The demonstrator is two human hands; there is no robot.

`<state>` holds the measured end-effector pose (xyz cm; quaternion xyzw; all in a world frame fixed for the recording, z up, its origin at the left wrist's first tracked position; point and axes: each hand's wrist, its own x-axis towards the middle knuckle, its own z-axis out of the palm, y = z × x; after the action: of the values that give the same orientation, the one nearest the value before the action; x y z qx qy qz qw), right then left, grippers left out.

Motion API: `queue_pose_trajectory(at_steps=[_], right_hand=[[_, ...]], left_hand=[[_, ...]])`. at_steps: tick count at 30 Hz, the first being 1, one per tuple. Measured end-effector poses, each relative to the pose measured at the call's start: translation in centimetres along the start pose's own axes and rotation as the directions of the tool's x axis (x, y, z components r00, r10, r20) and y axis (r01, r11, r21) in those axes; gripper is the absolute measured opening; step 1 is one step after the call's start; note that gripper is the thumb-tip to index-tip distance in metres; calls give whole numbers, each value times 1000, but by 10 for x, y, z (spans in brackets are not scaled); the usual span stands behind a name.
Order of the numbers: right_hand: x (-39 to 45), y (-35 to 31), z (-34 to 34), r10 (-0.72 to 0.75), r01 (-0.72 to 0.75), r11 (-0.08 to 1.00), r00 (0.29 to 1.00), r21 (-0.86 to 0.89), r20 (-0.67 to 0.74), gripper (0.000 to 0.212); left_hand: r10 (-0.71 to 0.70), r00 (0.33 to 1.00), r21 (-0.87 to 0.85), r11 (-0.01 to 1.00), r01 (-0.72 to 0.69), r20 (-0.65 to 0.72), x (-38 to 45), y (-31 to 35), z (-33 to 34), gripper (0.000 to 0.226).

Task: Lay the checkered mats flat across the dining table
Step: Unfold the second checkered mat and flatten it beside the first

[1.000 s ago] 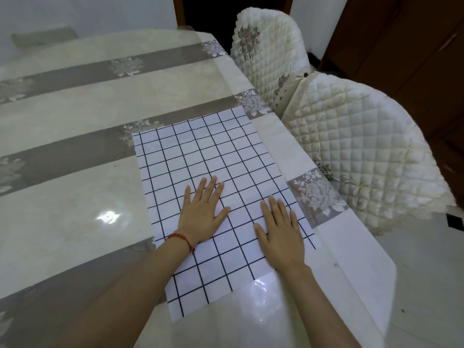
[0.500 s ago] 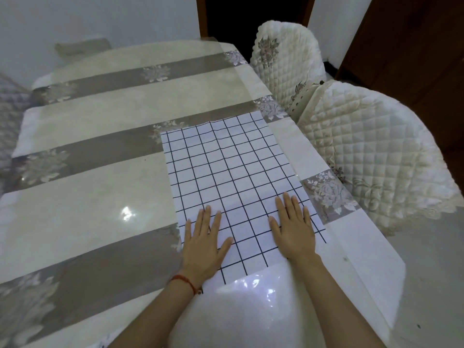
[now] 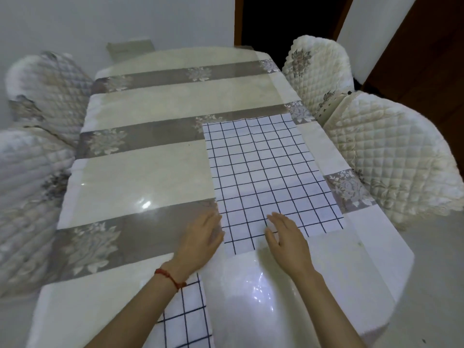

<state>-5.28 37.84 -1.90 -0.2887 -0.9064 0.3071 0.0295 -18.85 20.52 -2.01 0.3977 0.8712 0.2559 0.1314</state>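
Nearest the camera, a second checkered mat (image 3: 187, 320) lies at the table's near edge, partly under the left forearm, with a red cord (image 3: 168, 278) around that wrist. Just beyond, the left hand (image 3: 200, 241) sits at the near left corner of the spread checkered mat (image 3: 268, 177), fingers straight and close together, fingertips blurred; whether they touch the cloth I cannot tell. The right hand (image 3: 288, 241) is over the mat's near edge, fingers loosely extended and slightly apart. The spread mat lies flat on the right half of the dining table (image 3: 140, 169), its long axis running away from the person toward the far end, short edges near and far. Half a second ago both palms were pressed flat on the mat; now they have slid back to its near edge and the view has widened. The glossy tabletop shows cream and grey floral bands. Quilted chair covers (image 3: 391, 156) flank both sides, and a dark doorway (image 3: 266, 23) stands beyond.
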Motion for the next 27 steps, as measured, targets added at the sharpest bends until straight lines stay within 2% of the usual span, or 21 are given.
queue_pose_trajectory(at_steps=[2,5,10,12,16,20,24,27], right_hand=[[-27,-20,10,4,-4,1000,999,-1,46,47],[-68,-49,30,-1,-3,999,996,50,93,59],[-117,-82,73,79,-94,989,989,113,128,35],[-129,-91,87,146,-163,979,980,123,135,37],[-141,-102,102,295,-314,938,945,145,138,39],[-146,-105,110,380,-409,891,909,196,170,16],[-147,-106,108,354,-371,887,929,274,109,26],[-144,-110,98,248,-258,941,966,221,72,31]], left_hand=[[-8,999,25,1000,9,-46,-38,-15,-17,44],[-57,995,20,998,58,-85,-99,-44,-27,50],[-295,943,-156,950,272,-156,-177,-70,-28,62],[-366,921,-213,918,334,-135,-196,-73,-23,65],[-426,903,-251,881,401,-54,-215,-74,-10,38],[-416,909,-227,887,401,-22,-220,-72,-1,39],[-452,892,-243,868,434,-22,-217,-70,-3,39],[-481,876,-267,849,456,-35,-212,-66,-10,44]])
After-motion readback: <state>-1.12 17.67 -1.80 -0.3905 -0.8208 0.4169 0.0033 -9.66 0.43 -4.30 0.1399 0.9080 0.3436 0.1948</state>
